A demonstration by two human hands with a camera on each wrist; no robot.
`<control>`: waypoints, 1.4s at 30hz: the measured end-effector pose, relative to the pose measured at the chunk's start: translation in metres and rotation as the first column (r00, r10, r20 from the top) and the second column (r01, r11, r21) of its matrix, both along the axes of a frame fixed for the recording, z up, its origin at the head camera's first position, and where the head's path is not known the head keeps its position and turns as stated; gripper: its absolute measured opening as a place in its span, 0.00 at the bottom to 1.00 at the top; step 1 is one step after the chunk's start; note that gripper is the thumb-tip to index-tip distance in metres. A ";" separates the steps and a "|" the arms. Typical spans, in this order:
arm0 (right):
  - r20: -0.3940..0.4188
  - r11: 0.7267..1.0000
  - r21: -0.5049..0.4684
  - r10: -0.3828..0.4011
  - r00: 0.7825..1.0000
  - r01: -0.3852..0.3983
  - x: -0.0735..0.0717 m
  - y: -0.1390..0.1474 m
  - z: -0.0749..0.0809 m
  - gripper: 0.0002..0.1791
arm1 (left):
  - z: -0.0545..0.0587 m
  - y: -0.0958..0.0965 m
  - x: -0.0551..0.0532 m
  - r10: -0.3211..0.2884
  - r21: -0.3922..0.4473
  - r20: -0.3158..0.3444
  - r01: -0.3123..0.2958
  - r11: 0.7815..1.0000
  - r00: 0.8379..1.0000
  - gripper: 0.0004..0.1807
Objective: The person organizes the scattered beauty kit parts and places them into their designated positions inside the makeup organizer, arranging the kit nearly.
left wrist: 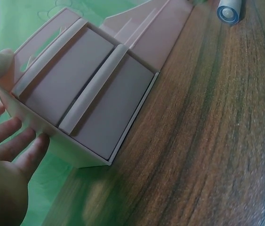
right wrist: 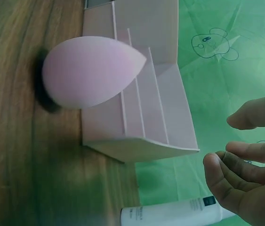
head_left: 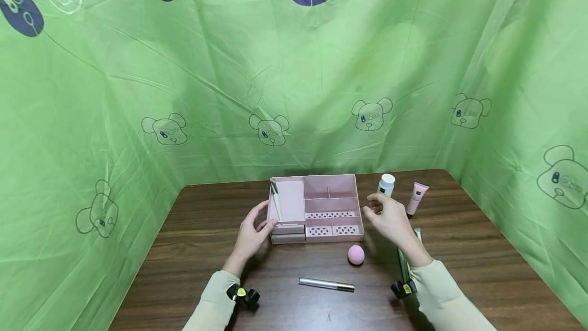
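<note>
My left hand point(head_left: 250, 234) holds the front left corner of a pink compartment organizer point(head_left: 288, 203), thumb at the upper edge and fingers along the outer side wall. Two front drawers point(left wrist: 108, 103) of it are shut. A makeup brush point(head_left: 276, 203) with a pale handle lies in its left top section. Past the organizer's right side, my right hand point(head_left: 390, 218) hangs with loosely bent fingers and nothing in them. A white bottle point(head_left: 386, 186) stands just behind that hand. In front of the organizer sits a pink makeup sponge point(right wrist: 90, 70).
Nearer the front lies a slim silver tube point(head_left: 326, 284). A pink squeeze tube point(head_left: 417, 198) stands at the back right. Partly under my right forearm are a green slender item point(head_left: 403, 264) and a pale-tipped item point(head_left: 418, 232). Green cloth point(head_left: 298, 80) surrounds the wooden table point(head_left: 197, 229).
</note>
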State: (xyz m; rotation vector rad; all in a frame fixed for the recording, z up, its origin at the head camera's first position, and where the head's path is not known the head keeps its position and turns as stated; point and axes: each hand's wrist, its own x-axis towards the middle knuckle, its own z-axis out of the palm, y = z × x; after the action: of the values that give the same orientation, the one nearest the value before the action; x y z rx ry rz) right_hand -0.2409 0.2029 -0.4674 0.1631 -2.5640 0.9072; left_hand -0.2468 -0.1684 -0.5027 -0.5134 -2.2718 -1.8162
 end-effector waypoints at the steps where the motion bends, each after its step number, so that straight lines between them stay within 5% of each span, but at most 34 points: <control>1: -0.002 1.000 0.001 0.001 1.000 -0.001 0.001 0.001 -0.001 0.14 | 0.000 0.000 0.000 0.000 -0.001 -0.003 0.000 1.000 1.000 0.33; 42: 0.174 0.980 0.167 -0.133 0.976 0.104 0.028 0.050 -0.039 0.20 | -0.002 0.000 -0.001 0.002 -0.009 -0.013 -0.003 1.000 1.000 0.32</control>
State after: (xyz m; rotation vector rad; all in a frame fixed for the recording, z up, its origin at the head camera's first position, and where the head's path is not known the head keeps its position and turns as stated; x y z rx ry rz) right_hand -0.2130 0.2525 -0.5060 -0.0313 -2.7839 0.7047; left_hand -0.2473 -0.1686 -0.5049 -0.5222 -2.2718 -1.7971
